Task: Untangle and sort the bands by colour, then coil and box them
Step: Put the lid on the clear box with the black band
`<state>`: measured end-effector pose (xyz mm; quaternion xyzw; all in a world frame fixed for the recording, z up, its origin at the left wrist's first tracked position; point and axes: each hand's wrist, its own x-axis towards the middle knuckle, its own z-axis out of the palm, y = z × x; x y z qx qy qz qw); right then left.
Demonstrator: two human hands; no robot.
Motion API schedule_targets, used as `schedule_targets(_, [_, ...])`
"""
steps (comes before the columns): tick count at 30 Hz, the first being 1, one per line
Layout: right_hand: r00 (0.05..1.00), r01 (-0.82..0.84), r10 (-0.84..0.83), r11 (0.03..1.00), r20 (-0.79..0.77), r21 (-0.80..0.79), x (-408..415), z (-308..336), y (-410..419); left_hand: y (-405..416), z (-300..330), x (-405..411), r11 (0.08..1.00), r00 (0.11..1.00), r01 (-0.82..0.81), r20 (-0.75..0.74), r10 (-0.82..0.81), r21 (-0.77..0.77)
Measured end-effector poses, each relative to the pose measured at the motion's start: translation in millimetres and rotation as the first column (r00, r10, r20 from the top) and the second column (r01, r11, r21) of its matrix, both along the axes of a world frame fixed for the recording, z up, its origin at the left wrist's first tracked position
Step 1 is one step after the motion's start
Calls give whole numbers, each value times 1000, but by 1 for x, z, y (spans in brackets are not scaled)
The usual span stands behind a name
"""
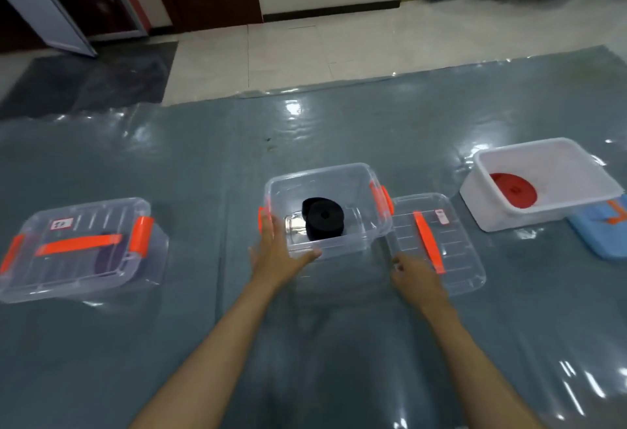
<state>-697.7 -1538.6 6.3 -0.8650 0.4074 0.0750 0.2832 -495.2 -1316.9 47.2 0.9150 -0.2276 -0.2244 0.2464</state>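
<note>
We are at the boxing step: the coiled black band (324,218) lies in the clear box (353,242), just beyond our left hand (276,252), whose straight fingers rest on its near wall. Our right hand (412,276) pinches the lid (458,259) edge; next, we judge, lift it across and seat it.

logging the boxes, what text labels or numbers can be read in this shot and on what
White sticker on the closed box's lid: dark marks, too blurred to read.
Small pale label on the loose lid: red print, too small to read.
Orange marking on the blue lid: cut off, unreadable.
</note>
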Motion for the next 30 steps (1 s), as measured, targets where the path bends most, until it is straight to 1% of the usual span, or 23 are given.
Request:
schedule_targets(2, [999,20,-19,1000,39,-17,-4,-8,-28,-2,-6,-5,993,996,-83,-28,81,-80])
schedule_targets(3, [999,27,-26,999,29,-38,-5,-12,-41,-2,-8,-6,987,993,-114,-34,111,-117])
schedule_targets(5, [999,35,-37,997,-23,-76,-8,-22,-64,-3,-10,-8,974,989,-146,-30,143,-173])
schedule_targets(8, [994,23,-36,990,-99,-137,-11,-37,-87,-5,-9,-10,961,984,-177,-46,171,-215])
schedule_targets(10, [993,9,-31,982,-114,-189,-9,-44,-97,-6,-8,-11,956,985,-173,-47,167,-238])
schedule_targets(12, [997,56,-66,981,-48,-183,-3,-47,-104,-7,-7,-12,953,987,-159,-51,151,-257])
schedule_targets(15, [988,155,-151,981,41,-118,7,-48,-111,-7,-4,-14,957,986,-165,-61,155,-238])
schedule_targets(20, [964,227,-234,972,127,65,4,-42,-131,-8,-5,-13,957,988,-153,-43,147,-248])
schedule_targets(23, [925,276,-299,953,234,129,-10,-32,-140,-9,-8,-13,953,988,-151,-7,154,-264])
schedule_targets(26, [851,340,-393,918,349,204,-19,-17,-146,-7,-11,-13,957,987,-150,17,159,-247])
schedule_targets(28, [822,310,-379,924,425,223,-16,-3,-148,-7,-12,-12,958,987,-146,26,157,-248])
schedule_targets(30, [830,209,-285,956,480,206,-4,16,-147,-8,-11,-12,956,986,-152,25,164,-250])
